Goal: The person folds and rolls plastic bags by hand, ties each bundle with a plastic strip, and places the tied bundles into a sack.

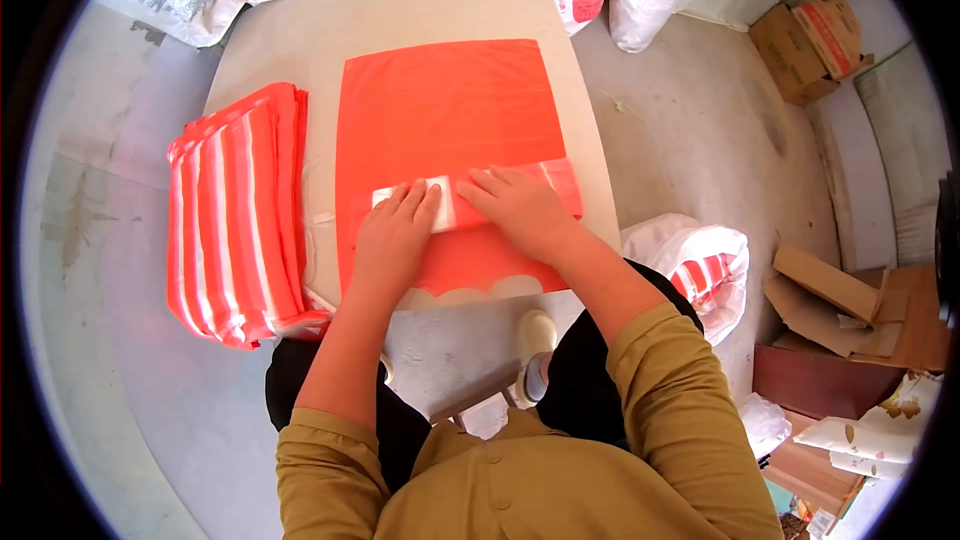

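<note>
The strip (449, 206), mid-frame, lies across a red sheet (450, 105) on the worktop (285, 40). It looks light, soft and slippery, probably best held near both ends. The left hand (393, 235) and right hand (524, 212) lie flat on it, each grip released. A striped stack (235, 220) sits at frame left.

Red sheet (445, 105): thin plastic look, smooth, soft sheen. Striped stack (235, 220), left: glossy plastic film, creased. Tabletop (300, 35): matt, smooth. Far-right box (797, 52): brown cardboard, matt. Near-right bag (640, 236): translucent plastic, crinkled, shiny. Sleeves (668, 370): matt woven cloth.
</note>
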Demonstrator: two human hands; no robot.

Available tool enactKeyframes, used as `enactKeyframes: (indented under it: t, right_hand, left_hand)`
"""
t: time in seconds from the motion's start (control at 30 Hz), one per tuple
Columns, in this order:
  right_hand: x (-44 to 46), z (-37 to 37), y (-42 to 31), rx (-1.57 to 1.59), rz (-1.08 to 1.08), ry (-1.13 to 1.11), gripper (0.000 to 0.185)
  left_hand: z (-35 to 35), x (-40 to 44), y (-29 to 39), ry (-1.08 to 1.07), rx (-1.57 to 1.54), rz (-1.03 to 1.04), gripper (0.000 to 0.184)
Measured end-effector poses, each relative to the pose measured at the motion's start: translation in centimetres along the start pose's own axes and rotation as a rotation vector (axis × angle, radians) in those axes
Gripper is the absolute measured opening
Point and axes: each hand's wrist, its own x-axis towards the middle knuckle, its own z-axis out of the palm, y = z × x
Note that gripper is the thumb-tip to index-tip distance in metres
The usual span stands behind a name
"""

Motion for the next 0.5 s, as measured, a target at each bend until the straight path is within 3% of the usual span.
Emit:
enactKeyframes:
  t: [0.27, 0.5]
  right_hand:
    - [-0.4, -1.6, 1.7, 0.028, 0.013, -0.075, 0.045]
    - [-1.5, -3.4, 2.1, -0.016, 0.155, -0.133, 0.046]
  left_hand:
    - [-0.8, -1.8, -1.9, -0.076, -0.018, -0.084, 0.045]
    - [-1.7, -2.6, -1.9, -0.117, -0.012, -0.071, 0.045]
